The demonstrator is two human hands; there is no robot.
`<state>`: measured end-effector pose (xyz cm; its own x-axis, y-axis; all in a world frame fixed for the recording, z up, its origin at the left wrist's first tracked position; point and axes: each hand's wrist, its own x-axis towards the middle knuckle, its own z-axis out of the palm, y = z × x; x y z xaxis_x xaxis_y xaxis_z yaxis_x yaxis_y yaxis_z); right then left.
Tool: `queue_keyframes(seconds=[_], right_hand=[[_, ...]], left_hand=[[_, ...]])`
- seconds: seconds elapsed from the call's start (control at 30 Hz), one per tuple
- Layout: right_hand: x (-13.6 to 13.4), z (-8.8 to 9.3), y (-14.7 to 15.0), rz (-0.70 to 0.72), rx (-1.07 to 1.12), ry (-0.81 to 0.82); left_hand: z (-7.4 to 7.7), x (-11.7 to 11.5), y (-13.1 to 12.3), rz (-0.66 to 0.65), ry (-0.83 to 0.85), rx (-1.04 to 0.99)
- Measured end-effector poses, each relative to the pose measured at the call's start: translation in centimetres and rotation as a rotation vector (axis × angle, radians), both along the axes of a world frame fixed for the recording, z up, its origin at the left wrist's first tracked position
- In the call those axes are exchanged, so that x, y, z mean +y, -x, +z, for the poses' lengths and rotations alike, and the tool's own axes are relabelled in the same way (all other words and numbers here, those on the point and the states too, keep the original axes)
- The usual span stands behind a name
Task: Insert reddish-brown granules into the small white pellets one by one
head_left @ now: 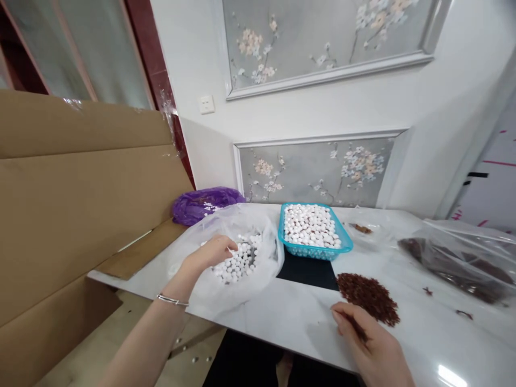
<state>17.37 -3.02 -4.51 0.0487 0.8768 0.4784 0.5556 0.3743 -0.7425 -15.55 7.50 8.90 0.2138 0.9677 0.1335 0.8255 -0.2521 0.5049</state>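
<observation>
My left hand (215,251) reaches into a translucent white plastic bag (262,269) that lies spread wide on the table. Its fingers are bent together above the loose white balls (239,266); whether they pinch one is hidden. Near the front edge, my right hand (371,338) is closed, thumb against the forefinger, with dark reddish-brown pieces (358,327) showing in the curl of the palm. Just beyond it lies a heap of small reddish-brown pieces (368,295). A blue plastic basket (344,242) full of similar white balls stands between the two hands, farther back.
Behind the bag sits a purple plastic bag (187,207) with a few white balls. A large cardboard box (80,199) rises at left. On the right lie a clear bag of dark brown material (455,263) and loose scraps (427,291). A black mat (308,271) lies before the basket.
</observation>
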Motion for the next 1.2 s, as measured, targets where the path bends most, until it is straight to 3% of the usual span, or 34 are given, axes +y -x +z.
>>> queue_keyframes(seconds=[0.1,0.2,0.3,0.43,0.5,0.57,0.67,0.77,0.9,1.03,1.2], right_hand=[[-0.1,0.3,0.1,0.014,-0.037,-0.015],[-0.2,0.7,0.2,0.025,-0.055,-0.008],[-0.2,0.8,0.0,0.027,-0.039,-0.002],[0.0,0.0,-0.1,0.038,0.061,0.024],[0.1,-0.4,0.1,0.038,0.125,0.065],[0.1,-0.5,0.4,0.029,0.187,0.106],[-0.1,0.3,0.8,0.047,0.243,0.131],[-0.2,1.7,1.0,0.071,0.285,0.136],[-0.5,3.4,1.4,0.068,0.447,0.131],[-1.1,4.3,2.2,0.116,0.635,0.198],[-1.0,4.8,3.6,0.154,0.621,0.158]], left_hand=[[-1.9,0.5,0.3,-0.043,0.066,0.168],[-2.8,0.8,0.3,-0.051,0.071,0.227],[-2.5,0.8,0.3,-0.028,0.030,0.204],[-0.8,-1.0,-1.1,-0.023,-0.027,0.098],[-0.3,-2.6,-3.0,-0.068,0.019,-0.080],[-0.4,-4.5,-5.5,-0.124,0.169,-0.493],[-1.8,-7.2,-9.4,-0.169,0.462,-1.003],[-3.7,-8.7,-12.5,-0.165,0.685,-1.322],[-5.8,-8.5,-14.7,-0.131,0.827,-1.513],[-7.3,-7.6,-15.3,-0.142,0.842,-1.528],[-8.4,-7.5,-15.5,-0.152,0.842,-1.560]])
